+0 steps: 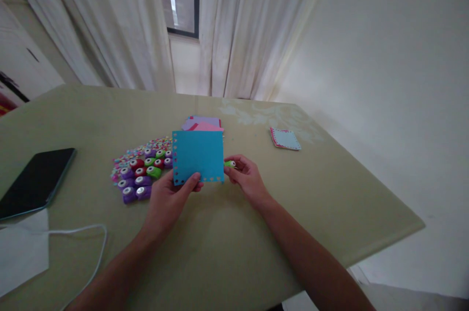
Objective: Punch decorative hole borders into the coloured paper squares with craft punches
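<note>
My left hand [170,198] grips a square of blue paper [198,155] by its lower edge, thumb in front. Small holes are punched along the paper's left and bottom edges. My right hand [247,176] pinches a small green craft punch [230,164] against the paper's lower right edge. Beside my left hand, several purple, red and green craft punches [142,180] stand in a cluster. Behind them lies a spread of small colourful paper bits [159,144], partly hidden by the blue paper.
Pink and purple paper sheets [205,122] lie behind the blue square. A small stack of punched paper squares [286,139] rests at the right on the table [311,194]. At the left are a black tablet [36,179], a white sheet [25,252] and a white cable [78,229].
</note>
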Action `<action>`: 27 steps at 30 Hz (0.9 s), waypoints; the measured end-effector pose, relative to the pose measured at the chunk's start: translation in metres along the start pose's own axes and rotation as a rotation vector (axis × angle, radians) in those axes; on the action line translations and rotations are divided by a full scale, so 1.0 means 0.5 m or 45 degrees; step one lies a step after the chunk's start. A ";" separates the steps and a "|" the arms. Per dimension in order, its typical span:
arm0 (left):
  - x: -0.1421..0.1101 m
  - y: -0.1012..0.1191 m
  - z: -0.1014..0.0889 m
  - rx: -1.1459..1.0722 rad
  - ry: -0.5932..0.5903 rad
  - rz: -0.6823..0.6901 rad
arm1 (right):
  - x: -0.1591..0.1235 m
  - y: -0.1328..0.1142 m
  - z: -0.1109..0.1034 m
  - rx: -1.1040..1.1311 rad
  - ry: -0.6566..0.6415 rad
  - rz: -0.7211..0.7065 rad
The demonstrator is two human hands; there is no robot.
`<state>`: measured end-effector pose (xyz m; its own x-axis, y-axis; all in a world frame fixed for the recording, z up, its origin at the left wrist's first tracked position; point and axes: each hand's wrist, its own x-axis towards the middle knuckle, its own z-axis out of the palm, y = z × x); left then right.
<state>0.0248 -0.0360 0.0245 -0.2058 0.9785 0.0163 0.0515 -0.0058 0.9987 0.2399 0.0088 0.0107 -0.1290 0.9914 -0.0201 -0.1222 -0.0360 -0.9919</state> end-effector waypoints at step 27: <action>0.000 0.004 0.000 0.212 -0.139 -0.010 | -0.017 -0.009 0.004 0.124 -0.298 0.218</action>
<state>0.0249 -0.0358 0.0266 -0.1001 0.9950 -0.0059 0.2132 0.0273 0.9766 0.2394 0.0004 0.0157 -0.3774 0.9146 -0.1453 -0.1714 -0.2232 -0.9596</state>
